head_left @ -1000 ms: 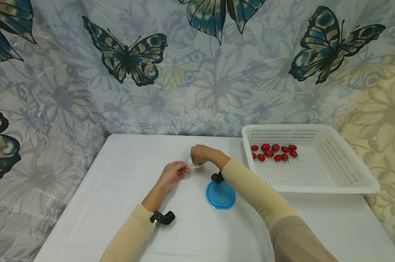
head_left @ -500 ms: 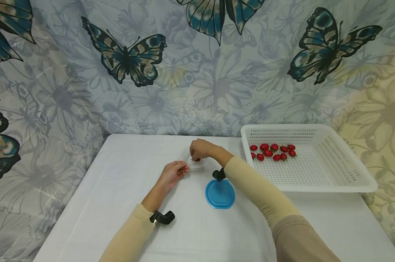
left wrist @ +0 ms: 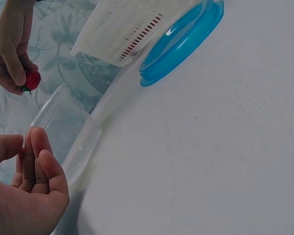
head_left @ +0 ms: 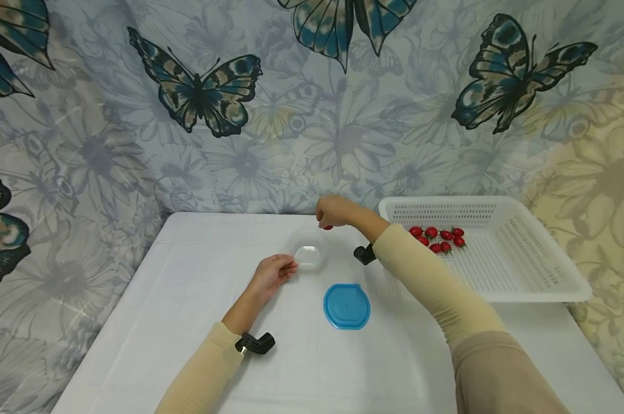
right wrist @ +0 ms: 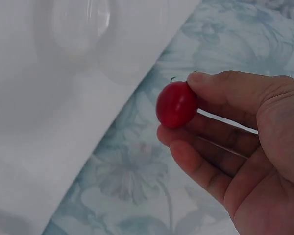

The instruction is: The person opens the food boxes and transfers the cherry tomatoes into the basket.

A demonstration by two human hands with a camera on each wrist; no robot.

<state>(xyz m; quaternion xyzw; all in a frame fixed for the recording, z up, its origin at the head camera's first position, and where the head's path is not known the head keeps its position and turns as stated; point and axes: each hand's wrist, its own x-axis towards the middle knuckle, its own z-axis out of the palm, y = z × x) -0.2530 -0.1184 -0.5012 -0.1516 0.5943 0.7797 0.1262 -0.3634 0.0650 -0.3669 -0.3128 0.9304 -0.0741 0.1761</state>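
A clear plastic bowl sits on the white-covered table, its rim pinched between the thumb and fingers of my left hand. Beyond the bowl and a little to its right, my right hand is raised near the table's back edge. Thumb and fingertips there pinch a red cherry tomato with a bit of green stem. The left wrist view has this right hand above the bowl's wall, the tomato hanging at the fingertips. A round blue lid lies flat in front of the bowl.
At the right stands a white perforated plastic basket with several cherry tomatoes at its left side; my right forearm crosses in front of it. A butterfly-print cloth hangs behind the table.
My right hand has risen from the bowl and moved right and back, with the cherry tomato now showing in its fingers. The left hand stays at the bowl's rim.
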